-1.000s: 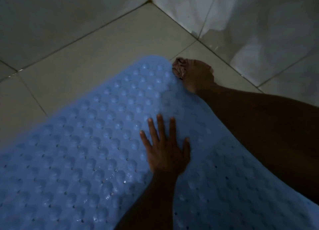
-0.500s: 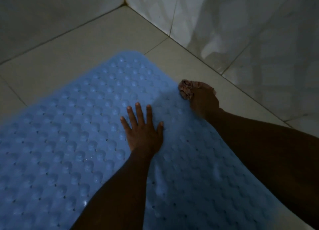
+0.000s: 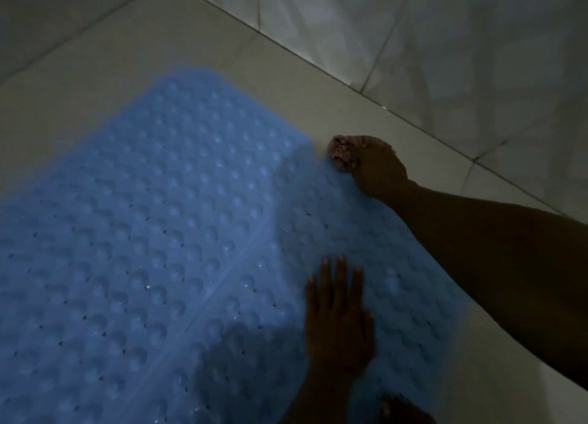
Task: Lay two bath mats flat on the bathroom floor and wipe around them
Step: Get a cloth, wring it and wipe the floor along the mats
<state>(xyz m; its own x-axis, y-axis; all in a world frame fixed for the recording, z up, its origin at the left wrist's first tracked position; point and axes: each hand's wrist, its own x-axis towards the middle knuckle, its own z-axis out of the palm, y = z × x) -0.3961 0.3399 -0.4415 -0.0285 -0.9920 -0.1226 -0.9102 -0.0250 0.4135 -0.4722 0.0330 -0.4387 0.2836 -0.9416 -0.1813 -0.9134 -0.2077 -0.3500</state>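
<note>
A light blue bath mat with raised bumps and small holes lies flat on the pale floor tiles, filling the left and middle of the head view. My left hand rests palm down on it near the bottom, fingers spread and holding nothing. My right hand sits at the mat's right edge, closed around a crumpled pinkish cloth that touches the floor beside the mat. Only one mat can be made out.
A tiled wall meets the floor along a diagonal line from top centre to the right edge. Part of a foot or knee shows at the bottom edge. The room is dim.
My left hand has slid toward me and to the right across the mat. The right hand with the cloth has drawn back along the mat's right edge, away from the corner.
</note>
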